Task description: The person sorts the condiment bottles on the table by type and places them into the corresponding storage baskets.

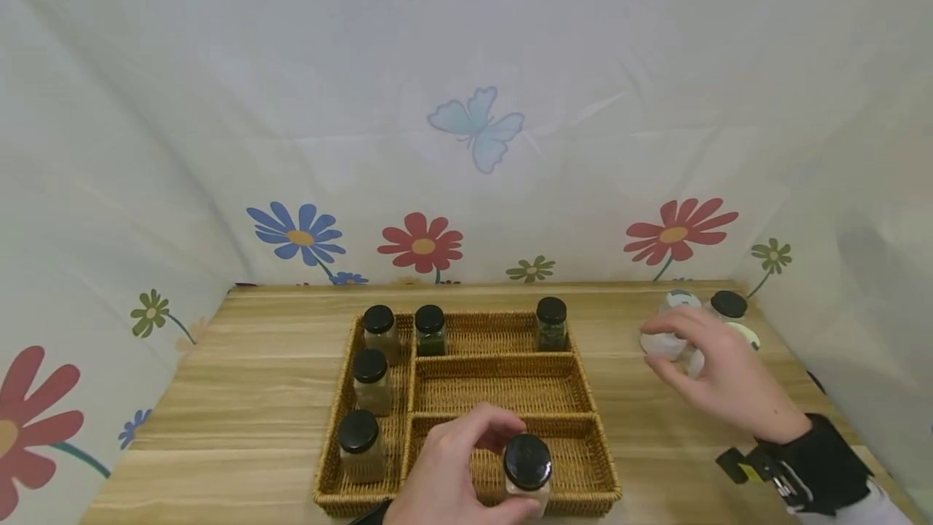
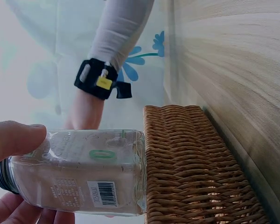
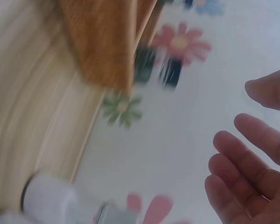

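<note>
My left hand [image 1: 461, 468] grips a glass spice jar [image 2: 84, 172] with a black lid, its fingers and thumb around the upper part. Pale brown powder fills much of this jar, and a barcode label shows on its side. The jar's base is right at the rim of the wicker basket [image 2: 191, 158] in the left wrist view. Over on the right, my right hand [image 1: 717, 367] has its fingers apart with nothing between them. Near it stand a black-lidded jar [image 1: 729, 305] and white containers [image 1: 662, 344], partly hidden behind the hand.
Three black-lidded jars, one of them the front jar [image 1: 360, 446], stand in the basket's left compartment. A jar with green contents [image 1: 431, 330] and another jar [image 1: 551, 324] occupy the back compartment. A flower-printed curtain [image 1: 466, 47] surrounds the wooden table [image 1: 240, 395].
</note>
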Motion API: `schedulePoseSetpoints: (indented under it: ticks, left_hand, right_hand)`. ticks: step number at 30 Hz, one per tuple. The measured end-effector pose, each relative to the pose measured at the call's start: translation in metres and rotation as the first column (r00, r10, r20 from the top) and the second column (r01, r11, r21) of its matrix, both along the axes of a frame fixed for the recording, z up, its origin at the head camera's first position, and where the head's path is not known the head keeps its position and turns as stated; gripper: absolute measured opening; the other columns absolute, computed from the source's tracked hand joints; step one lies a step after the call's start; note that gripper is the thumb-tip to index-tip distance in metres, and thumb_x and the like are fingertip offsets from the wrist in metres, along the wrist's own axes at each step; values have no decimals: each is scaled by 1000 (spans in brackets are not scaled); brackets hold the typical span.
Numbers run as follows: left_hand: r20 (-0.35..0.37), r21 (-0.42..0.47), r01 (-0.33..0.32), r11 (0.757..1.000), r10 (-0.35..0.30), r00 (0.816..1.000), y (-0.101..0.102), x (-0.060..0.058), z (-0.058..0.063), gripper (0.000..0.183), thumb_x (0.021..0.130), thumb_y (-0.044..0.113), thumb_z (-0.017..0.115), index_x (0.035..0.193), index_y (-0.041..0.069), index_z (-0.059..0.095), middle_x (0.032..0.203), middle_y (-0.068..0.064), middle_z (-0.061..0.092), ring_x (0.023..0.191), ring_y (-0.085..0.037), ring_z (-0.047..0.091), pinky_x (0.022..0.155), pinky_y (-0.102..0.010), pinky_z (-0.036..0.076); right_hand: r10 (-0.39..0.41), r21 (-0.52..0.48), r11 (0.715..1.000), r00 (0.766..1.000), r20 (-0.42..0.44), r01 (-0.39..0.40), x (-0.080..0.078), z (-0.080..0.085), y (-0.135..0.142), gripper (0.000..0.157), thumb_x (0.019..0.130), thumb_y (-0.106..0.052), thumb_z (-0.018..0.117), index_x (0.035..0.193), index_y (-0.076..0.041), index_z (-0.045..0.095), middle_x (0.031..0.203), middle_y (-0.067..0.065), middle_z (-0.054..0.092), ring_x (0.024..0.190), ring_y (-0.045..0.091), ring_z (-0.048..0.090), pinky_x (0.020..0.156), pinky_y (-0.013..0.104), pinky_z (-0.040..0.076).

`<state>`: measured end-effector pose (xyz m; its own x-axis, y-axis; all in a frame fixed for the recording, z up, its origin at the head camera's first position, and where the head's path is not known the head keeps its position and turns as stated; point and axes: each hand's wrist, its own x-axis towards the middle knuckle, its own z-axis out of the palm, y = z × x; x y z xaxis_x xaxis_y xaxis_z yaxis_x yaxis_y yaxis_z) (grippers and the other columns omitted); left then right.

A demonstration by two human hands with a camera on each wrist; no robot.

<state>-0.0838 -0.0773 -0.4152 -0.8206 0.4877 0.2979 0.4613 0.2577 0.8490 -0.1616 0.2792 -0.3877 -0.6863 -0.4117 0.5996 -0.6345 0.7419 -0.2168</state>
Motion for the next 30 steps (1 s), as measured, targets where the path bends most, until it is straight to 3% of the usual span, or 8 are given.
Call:
schedulePoseSetpoints:
  ticks: [4, 8, 14, 17, 22, 30]
  left_hand:
    - [-11, 11, 1, 1000, -1, 1000, 0, 0, -1, 52, 80, 30, 88, 124, 30, 59, 110, 14, 67, 96, -2, 65, 85, -27, 56]
    - [-17, 18, 5, 1000, -5, 1000, 0, 1, -1, 51, 81, 30, 87, 123, 30, 59, 110, 14, 68, 96, -2, 65, 85, -27, 56]
    - [18, -3, -15, 1000, 15, 1000, 0, 2, 1, 51, 80, 32, 87, 123, 32, 59, 109, 16, 68, 96, -2, 65, 86, -28, 55]
    - [41, -15, -23, 1000, 24, 999, 1, 3, 2, 51, 80, 34, 87, 123, 32, 60, 107, 17, 68, 96, -1, 65, 87, -28, 55]
    - [44, -17, -19, 1000, 19, 999, 1, 2, 3, 50, 80, 34, 87, 122, 32, 60, 106, 17, 68, 96, -1, 65, 87, -27, 55]
    - [17, -4, -6, 1000, 7, 1000, 0, 0, 1, 52, 81, 32, 87, 124, 31, 59, 108, 16, 68, 96, -2, 65, 87, -30, 57]
  right_hand:
    - [-82, 0, 997, 997, 3, 82, -23, -1, 35, 43, 72, -1, 88, 111, -12, 72, 108, -1, 67, 99, 6, 54, 81, 11, 41]
    - [-146, 30, 989, 988, 54, 145, -39, -2, 58, 41, 77, -5, 86, 115, -7, 71, 110, 6, 67, 99, 15, 58, 81, 14, 44]
    - [-220, 79, 974, 966, 133, 211, -53, 0, 79, 37, 83, -9, 81, 117, 0, 68, 112, 17, 67, 101, 36, 62, 79, 50, 51]
    - [-253, 101, 966, 954, 162, 239, -57, 1, 89, 39, 84, -11, 81, 118, 2, 67, 114, 22, 65, 101, 41, 61, 78, 59, 51]
    - [-314, 114, 948, 927, 207, 296, -63, 1, 105, 40, 87, -15, 79, 120, 4, 65, 118, 25, 62, 104, 44, 58, 79, 62, 49]
    - [-394, 148, 919, 864, 314, 366, -75, -5, 118, 54, 93, -31, 73, 130, 7, 60, 123, 32, 60, 107, 50, 57, 81, 67, 49]
